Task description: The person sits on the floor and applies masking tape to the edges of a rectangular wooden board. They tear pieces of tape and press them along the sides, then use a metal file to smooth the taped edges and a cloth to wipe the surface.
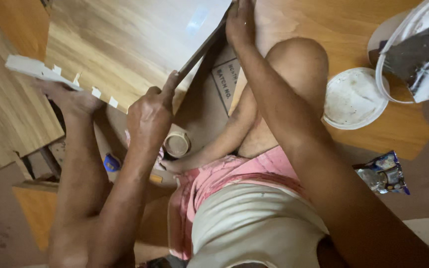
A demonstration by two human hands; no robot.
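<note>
L hand [150, 116] pinched the board [125, 44] edge, R hand [239, 22], fingers together, gripped it farther up, prob. steadying; any shift needed both grips firm.

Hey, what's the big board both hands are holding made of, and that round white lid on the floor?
Board: looks like wood-grain laminate on plywood or similar; glossy face with glare, thin dark edge. The left hand and right hand grip that edge. Lid: probably plastic, white, smudged and matte.

Bare floor beyond round lid [354, 98]
</note>
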